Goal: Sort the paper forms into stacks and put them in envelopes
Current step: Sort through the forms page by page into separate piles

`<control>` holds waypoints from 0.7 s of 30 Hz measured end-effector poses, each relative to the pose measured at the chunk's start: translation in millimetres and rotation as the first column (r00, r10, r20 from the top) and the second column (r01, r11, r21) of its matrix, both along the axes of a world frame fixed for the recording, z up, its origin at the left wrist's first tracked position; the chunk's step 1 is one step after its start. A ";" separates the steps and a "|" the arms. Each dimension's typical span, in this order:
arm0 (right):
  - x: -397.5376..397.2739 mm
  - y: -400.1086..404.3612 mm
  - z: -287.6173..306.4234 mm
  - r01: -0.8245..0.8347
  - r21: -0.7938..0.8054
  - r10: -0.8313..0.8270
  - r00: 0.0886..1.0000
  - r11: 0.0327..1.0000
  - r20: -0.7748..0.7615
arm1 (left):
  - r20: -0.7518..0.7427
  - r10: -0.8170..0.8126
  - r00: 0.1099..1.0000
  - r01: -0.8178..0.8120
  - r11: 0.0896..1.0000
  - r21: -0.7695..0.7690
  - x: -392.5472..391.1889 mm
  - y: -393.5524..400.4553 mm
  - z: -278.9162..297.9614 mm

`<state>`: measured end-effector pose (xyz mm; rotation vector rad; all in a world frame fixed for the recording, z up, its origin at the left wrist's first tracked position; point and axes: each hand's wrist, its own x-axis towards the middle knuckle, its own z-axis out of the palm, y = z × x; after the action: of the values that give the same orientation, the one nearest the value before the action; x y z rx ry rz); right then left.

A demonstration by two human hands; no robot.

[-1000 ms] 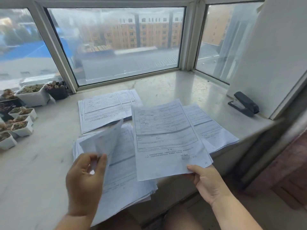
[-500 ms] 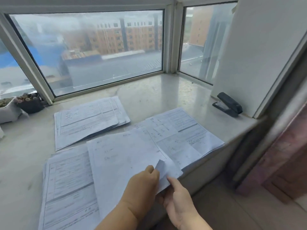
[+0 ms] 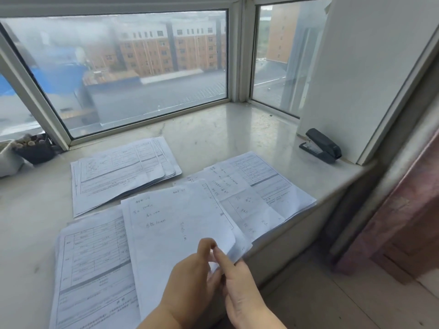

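**Both hands at the corner of a handwritten sheet on the windowsill**

While the left hand [image 3: 190, 279] and the right hand [image 3: 240, 288] meet at the near edge of the marble windowsill [image 3: 213, 136], they work the lower right corner of a handwritten sheet [image 3: 175, 229]. That sheet lies face up with a few lines of pen writing, its corner lifted slightly off the paper beneath. The left thumb and forefinger appear to pinch the corner, and the right forefinger points up against the same corner from below; whether the right hand actually grips the paper cannot be told, since its other fingers are hidden under the sheet.

Under and left of the handwritten sheet sits a near stack of printed forms [image 3: 95, 264], its top page ruled into boxes and hanging a little over the sill's front edge. Just right of the hands a right stack of forms [image 3: 261, 186] is fanned loosely, some pages showing pen marks. Farther back, toward the window, a far stack of forms [image 3: 121, 172] lies apart from the other two.

A black stapler [image 3: 320, 146] rests at the right end of the sill against the white wall panel [image 3: 370, 67]. At the far left a dark pot of small cacti [image 3: 33, 148] stands by the window frame [image 3: 35, 91].
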<state>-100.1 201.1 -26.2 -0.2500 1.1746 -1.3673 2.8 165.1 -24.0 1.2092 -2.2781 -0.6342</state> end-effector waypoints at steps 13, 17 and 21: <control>-122.8 -32.5 52.2 0.409 -0.067 -0.414 0.907 0.910 -0.074 | -0.184 0.184 0.966 -0.221 0.952 -0.209 -12.8 -26.7 45.3; -198.1 -38.3 64.9 0.569 -0.141 -0.585 0.801 0.810 -0.132 | 0.396 0.048 0.917 -0.064 0.998 0.026 -43.3 -29.0 8.7; -250.8 -37.6 62.6 0.611 -0.179 -0.636 0.732 0.771 -0.243 | 0.474 0.087 0.876 -0.102 0.995 0.007 -51.8 -36.5 -10.6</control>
<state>-350.8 163.5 36.4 -0.1158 1.5301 -2.0342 -49.0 128.6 -34.6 1.6267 -2.5819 -0.3638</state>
